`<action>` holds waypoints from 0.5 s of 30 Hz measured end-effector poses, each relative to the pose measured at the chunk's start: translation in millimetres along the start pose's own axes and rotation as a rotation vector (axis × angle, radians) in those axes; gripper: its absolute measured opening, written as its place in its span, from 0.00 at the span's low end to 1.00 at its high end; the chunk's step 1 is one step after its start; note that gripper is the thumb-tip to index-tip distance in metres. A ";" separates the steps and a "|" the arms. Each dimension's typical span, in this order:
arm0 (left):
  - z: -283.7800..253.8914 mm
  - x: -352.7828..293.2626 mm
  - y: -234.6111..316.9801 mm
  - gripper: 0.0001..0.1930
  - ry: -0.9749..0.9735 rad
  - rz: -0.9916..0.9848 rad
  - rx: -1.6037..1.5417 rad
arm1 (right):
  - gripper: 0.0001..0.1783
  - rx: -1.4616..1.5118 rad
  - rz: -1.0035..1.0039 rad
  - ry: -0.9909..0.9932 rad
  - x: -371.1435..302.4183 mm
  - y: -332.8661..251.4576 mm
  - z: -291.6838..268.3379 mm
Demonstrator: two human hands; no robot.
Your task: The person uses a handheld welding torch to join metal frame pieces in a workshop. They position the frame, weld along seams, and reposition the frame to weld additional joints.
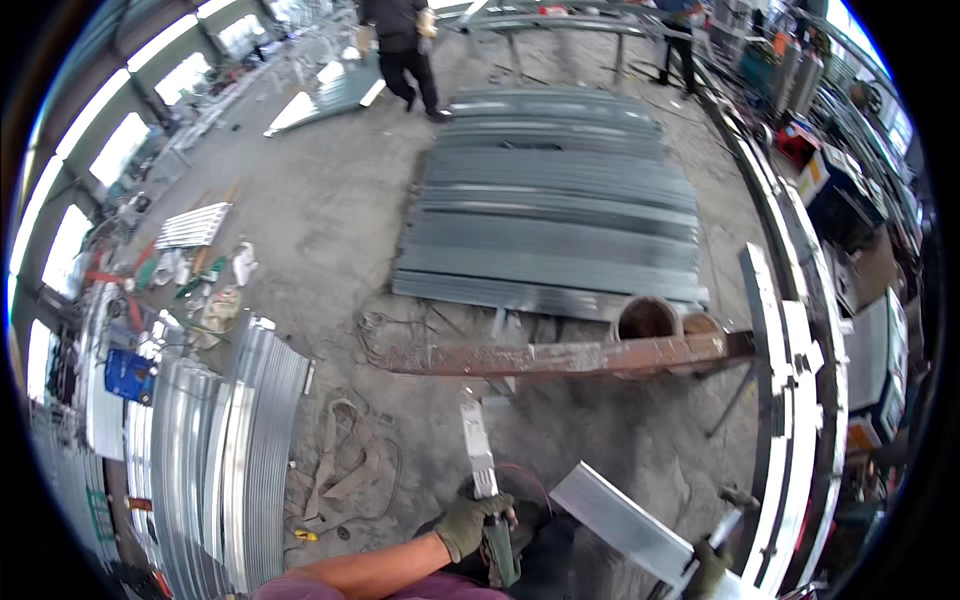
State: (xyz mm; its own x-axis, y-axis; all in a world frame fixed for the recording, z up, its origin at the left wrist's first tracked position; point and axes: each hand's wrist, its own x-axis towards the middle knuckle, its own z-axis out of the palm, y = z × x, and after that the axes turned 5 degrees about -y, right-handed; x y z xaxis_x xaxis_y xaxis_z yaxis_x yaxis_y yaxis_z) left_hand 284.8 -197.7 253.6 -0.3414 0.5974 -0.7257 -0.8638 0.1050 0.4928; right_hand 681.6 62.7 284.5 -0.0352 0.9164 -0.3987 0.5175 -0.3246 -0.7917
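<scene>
My left hand [473,527], in an olive work glove, is closed round the lower end of a narrow, bright metal strip [476,440]. The strip points away from me toward a rusty beam. Just below this hand is a grey-green object [502,555] whose kind I cannot make out. At the lower right my right hand [710,568], also gloved, grips the handle of a hammer [738,497], its dark head raised. Between the hands, a flat-faced length of silvery metal channel [622,522] slants down toward the right hand, which partly overlaps its near end.
A rusty beam [560,356] crosses ahead, with a round rusty pipe [648,320] on it. Beyond lies a wide stack of metal profiles [550,215]. More profiles [255,430] and a strap [350,465] lie left; rails [785,420] run right. Another person [403,50] walks at the back.
</scene>
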 end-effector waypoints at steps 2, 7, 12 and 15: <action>0.3 -11.9 15.6 0.10 0.005 -0.007 -0.036 | 0.12 0.033 0.116 -0.055 -5.3 32.2 29.4; -7.4 -8.7 62.4 0.11 -0.026 0.088 -0.071 | 0.09 -0.030 0.049 -0.136 -91.5 -78.0 116.5; -20.2 4.9 69.7 0.07 -0.048 0.059 -0.155 | 0.09 -0.256 0.043 -0.234 -127.3 -118.8 156.4; -34.7 7.2 61.9 0.08 -0.043 -0.074 -0.178 | 0.12 -0.442 -0.033 -0.243 -121.1 -85.6 165.7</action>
State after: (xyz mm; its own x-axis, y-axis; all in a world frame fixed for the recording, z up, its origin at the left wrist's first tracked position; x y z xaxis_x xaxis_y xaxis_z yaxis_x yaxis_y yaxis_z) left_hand 216.1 -214.5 262.2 -0.2618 0.6272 -0.7335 -0.9390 0.0101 0.3437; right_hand 499.8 -59.3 323.9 -0.2286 0.8262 -0.5149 0.8235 -0.1180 -0.5549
